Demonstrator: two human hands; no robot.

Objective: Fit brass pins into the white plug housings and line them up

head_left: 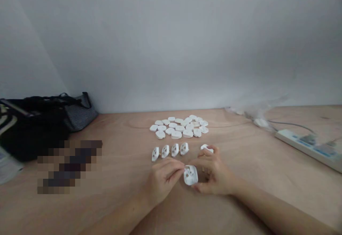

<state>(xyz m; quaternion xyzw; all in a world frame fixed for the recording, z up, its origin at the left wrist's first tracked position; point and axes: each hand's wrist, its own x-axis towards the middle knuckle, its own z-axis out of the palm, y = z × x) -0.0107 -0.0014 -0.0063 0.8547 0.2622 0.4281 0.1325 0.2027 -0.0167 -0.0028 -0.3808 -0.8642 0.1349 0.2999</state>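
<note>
fingers (pixel 173 168) partly hide the white plug shell (pixel 190 175). a pixelated patch (pixel 69 166) blurs the left of the tabletop (pixel 120 206).

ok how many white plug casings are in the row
4 casings, in one line on the table, between the pile and the hands: first, second, third, fourth, left to right. None look hidden.

From the left hand (pixel 162 179) and right hand (pixel 213 172), a row of plug shells (pixel 169 150) blocked the way at 12 o'clock, with a pile (pixel 177 126) behind it. A power strip (pixel 307 147) stood at 2 o'clock and a bag (pixel 40 121) at 10. Room to pass lay at 3 o'clock along the counter (pixel 248 178).
</note>
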